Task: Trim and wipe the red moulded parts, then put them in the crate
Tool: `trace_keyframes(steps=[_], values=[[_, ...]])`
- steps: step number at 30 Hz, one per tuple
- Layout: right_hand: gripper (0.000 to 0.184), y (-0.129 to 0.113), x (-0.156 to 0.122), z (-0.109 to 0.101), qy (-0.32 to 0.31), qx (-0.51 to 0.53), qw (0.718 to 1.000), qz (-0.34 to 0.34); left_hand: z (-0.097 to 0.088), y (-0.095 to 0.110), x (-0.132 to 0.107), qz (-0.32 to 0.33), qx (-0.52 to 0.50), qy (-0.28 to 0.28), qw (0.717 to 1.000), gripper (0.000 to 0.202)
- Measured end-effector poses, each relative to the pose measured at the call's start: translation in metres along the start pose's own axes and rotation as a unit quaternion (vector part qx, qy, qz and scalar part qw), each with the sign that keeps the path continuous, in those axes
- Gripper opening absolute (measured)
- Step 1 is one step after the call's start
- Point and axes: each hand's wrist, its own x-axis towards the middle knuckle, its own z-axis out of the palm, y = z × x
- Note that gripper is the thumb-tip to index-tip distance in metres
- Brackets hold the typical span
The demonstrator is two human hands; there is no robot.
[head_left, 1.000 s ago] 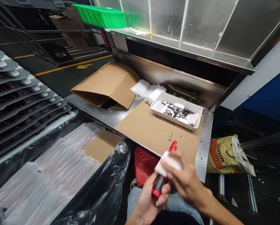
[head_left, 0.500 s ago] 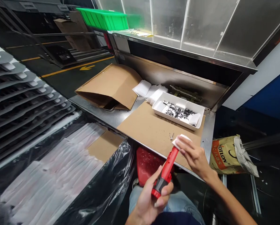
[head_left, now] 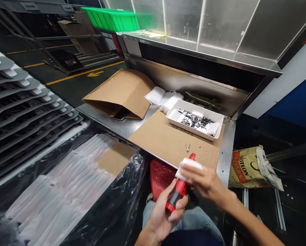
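A long red plastic part with a dark grey section [head_left: 176,197] points away from me over the bench's front edge. My left hand [head_left: 165,208] is wrapped round its near end. Against the middle of the part my right hand [head_left: 203,178] presses a folded white cloth or paper pad [head_left: 187,167], which hides that stretch. The red tip shows beyond the pad. Just past it, a small metal tool like tweezers or a cutter [head_left: 188,147] lies on the cardboard sheet [head_left: 158,136].
A white tray [head_left: 173,120] with small black bits and a white pile of pads [head_left: 172,100] sit behind. At left are an open cardboard box [head_left: 122,89] and a plastic-lined carton [head_left: 124,181] of wrapped parts. A printed sack [head_left: 247,167] stands right, a red stool [head_left: 158,179] below.
My right hand has slid the white pad from the far tip of the red part toward me, baring the tip. My left hand keeps its hold in nearly the same place.
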Motion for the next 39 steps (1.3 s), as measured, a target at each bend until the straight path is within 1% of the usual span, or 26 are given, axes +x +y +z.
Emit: trace_keyframes(steps=[2, 3, 4, 7, 8, 9, 12, 13, 14, 17, 18, 21, 23, 26, 27, 28, 31, 32, 36, 37, 39], values=[[0.034, 0.006, 0.001, -0.002, 0.035, -0.029, 0.998, 0.047, -0.001, 0.0, -0.001, 0.004, 0.004, -0.03, 1.0, 0.061], [0.033, 0.007, 0.001, -0.002, 0.05, -0.035, 0.996, 0.06, -0.001, 0.0, -0.001, 0.006, 0.009, -0.035, 0.999, 0.062], [0.034, 0.005, 0.001, -0.002, 0.056, -0.032, 0.996, 0.057, -0.001, 0.001, -0.001, 0.007, 0.018, -0.034, 0.999, 0.065], [0.035, -0.003, 0.003, -0.002, 0.04, 0.001, 0.999, -0.008, -0.003, 0.001, -0.002, 0.012, 0.042, -0.025, 0.999, 0.066], [0.035, -0.004, 0.004, -0.003, 0.04, 0.003, 0.999, -0.017, -0.003, 0.001, -0.002, 0.016, 0.048, -0.027, 0.998, 0.065], [0.034, -0.003, 0.005, -0.005, 0.049, -0.003, 0.999, -0.011, -0.004, 0.0, -0.003, 0.021, 0.054, -0.035, 0.998, 0.064], [0.034, 0.0, 0.007, -0.01, 0.108, -0.046, 0.992, 0.043, -0.005, -0.002, -0.006, 0.031, 0.075, -0.07, 0.994, 0.058], [0.034, -0.001, 0.007, -0.01, 0.119, -0.052, 0.99, 0.047, -0.006, -0.002, -0.007, 0.038, 0.08, -0.075, 0.993, 0.055], [0.036, -0.004, 0.006, -0.008, 0.121, -0.048, 0.991, 0.033, -0.008, -0.003, -0.007, 0.047, 0.085, -0.075, 0.992, 0.052], [0.039, -0.014, 0.006, -0.005, 0.098, -0.015, 0.995, -0.033, -0.011, -0.003, -0.007, 0.088, 0.101, -0.066, 0.989, 0.049], [0.038, -0.014, 0.007, -0.005, 0.096, -0.015, 0.995, -0.034, -0.011, -0.003, -0.008, 0.096, 0.111, -0.071, 0.987, 0.049], [0.036, -0.013, 0.012, -0.009, 0.126, -0.053, 0.99, 0.027, -0.008, -0.002, -0.011, 0.105, 0.145, -0.093, 0.979, 0.052], [0.038, -0.015, 0.014, -0.007, 0.145, -0.057, 0.987, 0.045, -0.005, 0.0, -0.015, 0.124, 0.159, -0.081, 0.976, 0.052], [0.039, -0.023, 0.013, 0.001, 0.128, -0.016, 0.992, -0.006, -0.001, 0.0, -0.019, 0.138, 0.172, -0.023, 0.975, 0.054], [0.038, -0.024, 0.014, 0.003, 0.123, -0.008, 0.992, -0.017, -0.001, -0.001, -0.019, 0.137, 0.178, -0.012, 0.974, 0.054], [0.036, -0.023, 0.015, 0.003, 0.125, -0.009, 0.992, -0.011, -0.001, -0.002, -0.019, 0.136, 0.184, -0.011, 0.973, 0.055], [0.034, -0.017, 0.02, 0.001, 0.163, -0.033, 0.984, 0.058, -0.005, -0.007, -0.013, 0.14, 0.197, -0.039, 0.97, 0.057], [0.034, -0.018, 0.02, 0.001, 0.166, -0.032, 0.984, 0.064, -0.007, -0.008, -0.01, 0.137, 0.2, -0.039, 0.969, 0.058], [0.035, -0.03, 0.014, 0.005, 0.112, -0.004, 0.994, -0.014, -0.014, -0.011, -0.004, 0.127, 0.206, -0.016, 0.97, 0.059], [0.035, -0.029, 0.014, 0.004, 0.109, -0.014, 0.994, -0.011, -0.014, -0.011, -0.004, 0.132, 0.21, -0.017, 0.969, 0.06], [0.034, -0.019, 0.016, -0.001, 0.117, -0.041, 0.992, 0.018, -0.009, -0.009, -0.009, 0.141, 0.225, -0.023, 0.964, 0.064]])
